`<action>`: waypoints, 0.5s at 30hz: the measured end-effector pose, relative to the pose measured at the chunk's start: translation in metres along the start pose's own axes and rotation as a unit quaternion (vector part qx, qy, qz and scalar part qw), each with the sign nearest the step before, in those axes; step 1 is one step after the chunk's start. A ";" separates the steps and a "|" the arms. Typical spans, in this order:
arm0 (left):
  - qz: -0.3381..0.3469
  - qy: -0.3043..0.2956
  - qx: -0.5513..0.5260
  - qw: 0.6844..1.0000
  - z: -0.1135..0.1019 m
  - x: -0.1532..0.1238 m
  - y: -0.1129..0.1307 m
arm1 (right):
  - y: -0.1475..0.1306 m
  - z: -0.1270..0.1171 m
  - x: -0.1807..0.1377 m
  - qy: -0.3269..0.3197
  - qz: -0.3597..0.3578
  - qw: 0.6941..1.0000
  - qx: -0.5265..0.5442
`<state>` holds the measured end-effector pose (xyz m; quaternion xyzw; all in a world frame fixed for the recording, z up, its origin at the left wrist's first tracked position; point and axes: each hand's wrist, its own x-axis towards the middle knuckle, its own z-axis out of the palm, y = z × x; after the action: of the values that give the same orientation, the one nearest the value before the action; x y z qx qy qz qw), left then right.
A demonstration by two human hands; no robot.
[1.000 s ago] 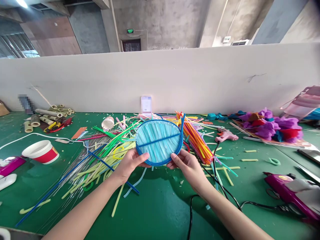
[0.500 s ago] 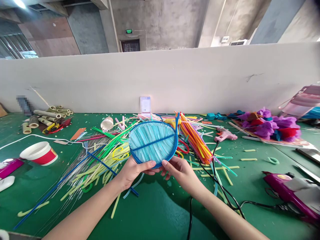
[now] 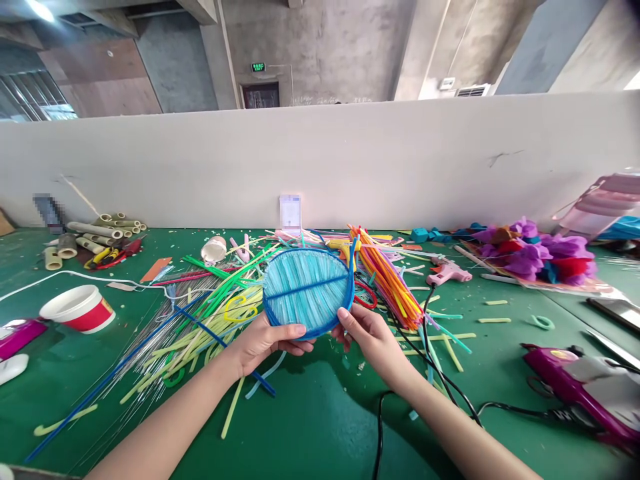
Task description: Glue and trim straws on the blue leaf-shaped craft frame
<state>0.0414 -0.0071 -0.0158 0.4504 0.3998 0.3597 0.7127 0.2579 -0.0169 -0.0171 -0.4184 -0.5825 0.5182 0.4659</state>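
Observation:
An oval disc (image 3: 305, 313) of light blue strands, rimmed in dark blue pipe cleaner, is held up above the table. A dark blue line crosses its middle, and a loose dark blue end sticks up at its right side. My left hand (image 3: 270, 340) grips the lower left rim, thumb on the front and fingers behind. At the lower right rim, my right hand (image 3: 363, 330) pinches the edge between thumb and fingers. Behind the disc lie a bundle of orange pipe cleaners (image 3: 393, 283) and a pile of yellow-green pipe cleaners (image 3: 200, 333).
A paper cup (image 3: 77, 308) and bamboo pieces (image 3: 103, 230) are on the left. To the right are a pink glue gun (image 3: 447, 272), purple paper flowers (image 3: 535, 250) and a magenta device (image 3: 575, 387). A black cable (image 3: 383, 427) runs near my right forearm. A phone (image 3: 291, 213) leans on the partition.
My right hand has slid up along the rim to the right. The disc has shifted slightly down and turned a little; my left hand keeps its hold.

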 end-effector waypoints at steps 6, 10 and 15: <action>0.017 -0.018 -0.036 0.999 0.000 0.003 -0.004 | 0.002 0.002 -0.002 0.024 -0.022 0.999 -0.023; 0.011 -0.010 -0.039 0.999 -0.003 0.005 -0.004 | 0.002 0.001 -0.001 0.007 0.005 1.000 -0.010; 0.013 0.005 -0.011 1.000 -0.002 0.003 -0.001 | 0.006 -0.006 0.002 0.040 -0.013 0.995 -0.088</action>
<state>0.0412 -0.0041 -0.0181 0.4458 0.3937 0.3752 0.7110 0.2634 -0.0130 -0.0227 -0.4708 -0.6124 0.4418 0.4563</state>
